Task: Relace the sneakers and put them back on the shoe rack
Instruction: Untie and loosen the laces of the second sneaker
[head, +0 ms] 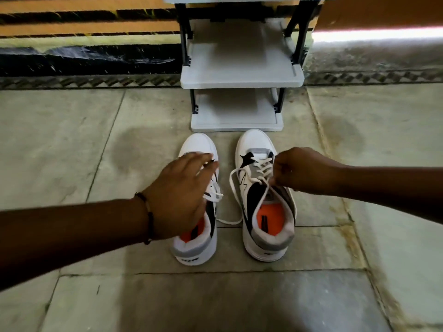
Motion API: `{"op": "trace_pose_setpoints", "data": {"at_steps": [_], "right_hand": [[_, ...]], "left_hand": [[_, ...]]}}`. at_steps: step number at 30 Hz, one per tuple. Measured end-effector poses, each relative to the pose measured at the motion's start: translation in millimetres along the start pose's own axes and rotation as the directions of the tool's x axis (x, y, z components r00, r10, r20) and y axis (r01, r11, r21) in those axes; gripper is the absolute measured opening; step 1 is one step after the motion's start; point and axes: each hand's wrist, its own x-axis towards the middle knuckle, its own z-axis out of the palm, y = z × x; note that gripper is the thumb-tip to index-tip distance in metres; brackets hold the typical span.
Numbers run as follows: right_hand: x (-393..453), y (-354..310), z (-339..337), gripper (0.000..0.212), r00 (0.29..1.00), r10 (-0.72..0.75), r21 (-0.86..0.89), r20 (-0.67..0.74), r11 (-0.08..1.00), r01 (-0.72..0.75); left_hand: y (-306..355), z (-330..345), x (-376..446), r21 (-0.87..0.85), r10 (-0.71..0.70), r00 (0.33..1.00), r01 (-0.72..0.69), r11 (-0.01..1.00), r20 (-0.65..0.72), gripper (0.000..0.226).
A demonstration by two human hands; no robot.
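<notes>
The two sneakers stood side by side on the stone floor (96, 144), toes toward the shoe rack (239, 68) at twelve o'clock; its top was cut off by the frame. My left hand (178, 190) hovered flat over the left sneaker (194, 240), fingers spread and blurred, covering most of its tongue and laces, so I could not tell whether it touched anything. My right hand (297, 168), at three o'clock from the right sneaker (263, 207), was pinched shut on that shoe's white lace (233, 188). The fingertips hid the grip itself. One loose loop trailed between the shoes.
</notes>
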Motion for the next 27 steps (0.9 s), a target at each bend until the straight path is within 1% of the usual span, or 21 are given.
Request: {"op": "trace_pose_setpoints", "data": {"at_steps": [1,2,3,4,5,6,7,10,12,13,14,16,17,18,20,21,26,27], "right_hand": [[4,1,0,0.022,1.0,0.022,0.003,-0.004,1.0,-0.022],[7,2,0,0.021,0.999,0.051,0.0,0.003,0.999,-0.051],[8,4,1,0.022,0.996,0.086,0.027,0.011,0.996,-0.087],[9,5,3,0.023,0.991,0.128,0.104,0.027,0.986,-0.13],[9,6,6,0.024,0.985,0.166,0.213,0.043,0.962,-0.171],[9,8,9,0.023,0.98,0.194,0.32,0.038,0.927,-0.195],[9,9,14,0.022,0.978,0.209,0.408,0.017,0.892,-0.197],[7,10,24,0.019,0.975,0.216,0.577,-0.053,0.803,-0.146],[5,8,27,0.018,0.973,0.222,0.645,-0.065,0.753,-0.129],[4,8,27,0.018,0.972,0.227,0.683,-0.058,0.719,-0.127],[4,7,27,0.018,0.971,0.232,0.716,-0.051,0.686,-0.127],[4,7,27,0.021,0.969,0.244,0.756,-0.042,0.642,-0.129],[3,8,26,0.022,0.967,0.25,0.768,-0.042,0.628,-0.129],[3,8,25,0.024,0.966,0.255,0.777,-0.04,0.616,-0.13],[2,10,25,0.023,0.965,0.261,0.794,-0.031,0.593,-0.135],[2,11,26,0.023,0.965,0.262,0.804,-0.022,0.578,-0.139],[-1,12,25,0.019,0.966,0.258,0.853,0.003,0.504,-0.138],[-1,12,24,0.018,0.967,0.255,0.853,0.005,0.503,-0.137]], "left_hand": [[5,-7,11,0.007,0.06,0.997,-0.06,0.998,0.037,0.068],[10,-9,26,-0.011,0.088,0.99,-0.087,0.996,0.107,0.063],[15,-7,42,-0.016,0.07,0.975,-0.068,0.998,0.209,0.056],[21,-4,58,-0.002,0.024,0.954,-0.024,1.0,0.3,0.05],[26,0,71,-0.002,-0.02,0.939,0.022,1.0,0.343,0.044],[30,5,81,-0.024,-0.05,0.942,0.062,0.998,0.333,0.037],[33,10,85,-0.054,-0.066,0.955,0.086,0.995,0.291,0.032],[36,26,79,-0.068,-0.015,0.986,0.027,0.997,0.165,0.026],[35,27,73,-0.173,-0.044,0.991,0.065,0.983,0.124,0.023],[35,26,72,-0.268,-0.09,0.988,0.12,0.956,0.125,0.026],[36,27,74,-0.371,-0.143,0.978,0.19,0.909,0.15,0.032],[39,29,79,-0.543,-0.224,0.948,0.312,0.78,0.224,0.045],[41,30,82,-0.604,-0.243,0.937,0.349,0.717,0.253,0.046],[44,31,84,-0.656,-0.253,0.927,0.374,0.656,0.276,0.04],[49,32,87,-0.754,-0.271,0.905,0.423,0.502,0.327,0.021],[51,33,88,-0.788,-0.28,0.896,0.438,0.434,0.344,0.018],[52,29,82,-0.856,-0.318,0.862,0.472,0.213,0.396,0.018],[52,27,81,-0.867,-0.319,0.864,0.462,0.189,0.39,0.019]]}}
